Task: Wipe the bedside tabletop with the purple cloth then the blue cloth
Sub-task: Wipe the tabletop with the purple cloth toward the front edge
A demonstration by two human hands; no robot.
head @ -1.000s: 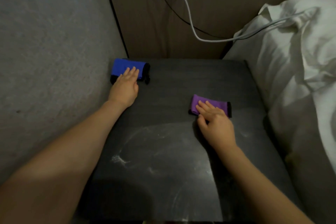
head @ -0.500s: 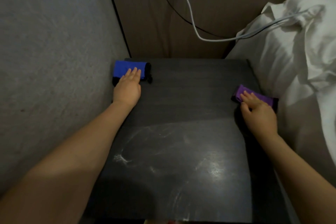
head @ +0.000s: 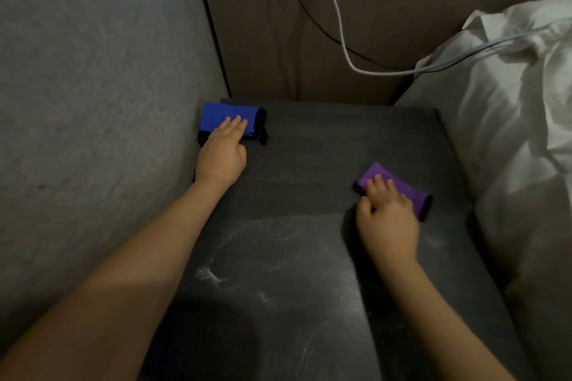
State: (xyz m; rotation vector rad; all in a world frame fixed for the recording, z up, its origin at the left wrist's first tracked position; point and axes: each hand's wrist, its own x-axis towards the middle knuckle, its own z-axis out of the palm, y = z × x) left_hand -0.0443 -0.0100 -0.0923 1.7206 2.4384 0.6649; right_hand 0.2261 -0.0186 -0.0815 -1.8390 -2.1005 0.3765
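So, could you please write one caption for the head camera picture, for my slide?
Left hand rests on the blue cloth while right hand presses the purple cloth on the dusty tabletop.

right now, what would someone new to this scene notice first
Two bright folded cloths stand out on the dark tabletop: the blue cloth in the far left corner under the left hand, and the purple cloth toward the right edge under the right hand. Whitish dusty smears mark the near half.

Flat hands [head: 390, 224] on purple cloth [head: 402, 187] (and blue cloth [head: 225, 116])
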